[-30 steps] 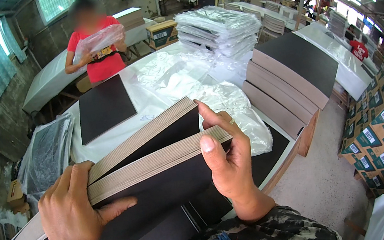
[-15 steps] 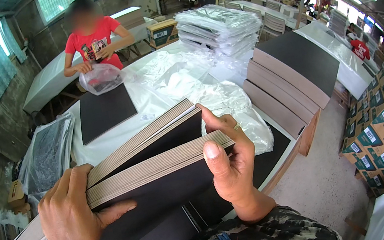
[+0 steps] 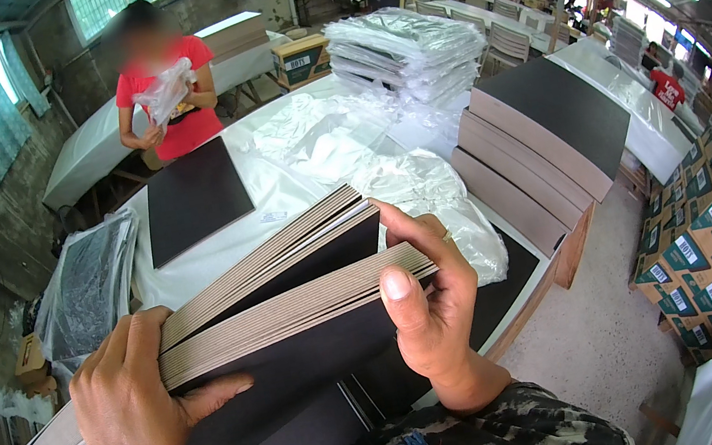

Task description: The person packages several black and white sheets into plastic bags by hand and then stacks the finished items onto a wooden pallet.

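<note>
A thick stack of thin black boards (image 3: 296, 314) with pale brown edges tilts up in front of me, held by both hands. A wedge-shaped gap splits it into two bundles, showing a black face between them. My left hand (image 3: 128, 398) grips the left part, its fingers over the edges and its thumb lying on the near black face. At the right corner my right hand (image 3: 434, 313) has its thumb on the near bundle's edge and its forefinger behind the far bundle. More black boards (image 3: 383, 395) lie underneath, partly hidden.
Across the white-covered table a co-worker in a red shirt (image 3: 196, 127) holds a see-through plastic bag (image 3: 166, 92) behind a single black board (image 3: 196, 201). Crumpled plastic sheeting (image 3: 408, 196) and wrapped boards (image 3: 403, 47) lie beyond. A tall board stack (image 3: 544, 118) and printed cartons (image 3: 704, 242) stand right.
The co-worker has raised the plastic bag from the board's far edge to chest height. My right hand has shifted slightly right, and the board edges at that end have fanned out a little.
</note>
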`<state>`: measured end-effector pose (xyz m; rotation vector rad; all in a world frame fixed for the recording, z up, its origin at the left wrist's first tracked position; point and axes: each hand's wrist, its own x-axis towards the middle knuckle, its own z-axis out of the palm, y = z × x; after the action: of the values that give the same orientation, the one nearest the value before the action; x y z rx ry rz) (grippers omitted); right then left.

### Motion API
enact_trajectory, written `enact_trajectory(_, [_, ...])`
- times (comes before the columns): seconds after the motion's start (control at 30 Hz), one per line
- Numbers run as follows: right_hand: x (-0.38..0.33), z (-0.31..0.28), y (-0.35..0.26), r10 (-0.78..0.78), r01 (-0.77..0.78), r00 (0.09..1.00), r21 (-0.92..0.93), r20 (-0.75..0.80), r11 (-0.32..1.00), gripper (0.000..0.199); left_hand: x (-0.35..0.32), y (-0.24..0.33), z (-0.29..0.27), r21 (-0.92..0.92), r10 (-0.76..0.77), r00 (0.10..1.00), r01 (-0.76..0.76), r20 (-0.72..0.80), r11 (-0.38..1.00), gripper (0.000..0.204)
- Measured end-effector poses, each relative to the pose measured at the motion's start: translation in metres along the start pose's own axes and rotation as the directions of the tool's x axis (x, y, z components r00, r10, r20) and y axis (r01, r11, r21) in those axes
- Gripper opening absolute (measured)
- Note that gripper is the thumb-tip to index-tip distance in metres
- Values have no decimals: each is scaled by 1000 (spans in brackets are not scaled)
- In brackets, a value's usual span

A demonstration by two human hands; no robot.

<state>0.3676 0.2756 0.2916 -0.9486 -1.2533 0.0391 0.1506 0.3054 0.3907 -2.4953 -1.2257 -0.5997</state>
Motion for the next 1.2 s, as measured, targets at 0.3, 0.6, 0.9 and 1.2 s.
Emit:
enact_trajectory(0.3, [0,1,0,9,-9,1000,7,-5,1000,49,0,-1,1,8,-12,1000,12,9,1000,70])
enact_trajectory(0.6, [0,1,-1,0,0,1000,-1,-3,1000,49,0,-1,1,7,0,1000,0,1,1000,69])
enact_trajectory(0.9, [0,1,-2,25,-24,999,43,-23,999,47,1,-1,1,-6,-2,1000,2,-4,1000,68])
enact_trajectory(1.2, [0,1,-2,21,-20,999,34,-34,999,47,1,0,0,7,8,1000,-8,-10,1000,69])
